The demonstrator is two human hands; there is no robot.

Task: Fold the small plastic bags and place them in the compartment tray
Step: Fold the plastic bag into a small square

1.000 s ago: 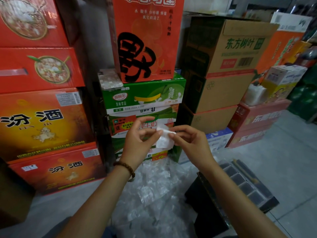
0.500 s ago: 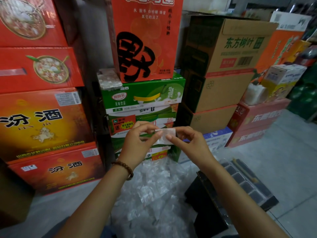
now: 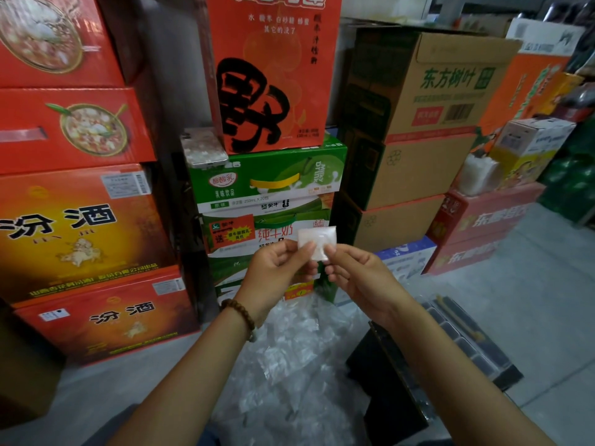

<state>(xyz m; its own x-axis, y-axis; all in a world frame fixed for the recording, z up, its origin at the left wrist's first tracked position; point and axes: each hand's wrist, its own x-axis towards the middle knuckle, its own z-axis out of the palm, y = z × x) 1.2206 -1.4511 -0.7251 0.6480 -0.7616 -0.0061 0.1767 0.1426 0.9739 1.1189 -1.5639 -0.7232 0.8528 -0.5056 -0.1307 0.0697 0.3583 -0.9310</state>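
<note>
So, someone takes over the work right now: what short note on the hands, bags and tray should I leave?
Left hand and right hand: both pinch one small plastic bag, held up in the air.
Loose bags: a heap below the hands.
Compartment tray: down at the right; contents unclear.
Done: this bag looks folded small.
To do: put it in the tray, then fold the heap.

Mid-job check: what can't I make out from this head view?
- small plastic bag, head view: lower edge covered by the left hand and right hand; folds unclear.
- compartment tray, head view: part hidden behind right forearm; contents too dark.
- bag pile, head view: clear film merges; lower part cut by frame edge.
</note>
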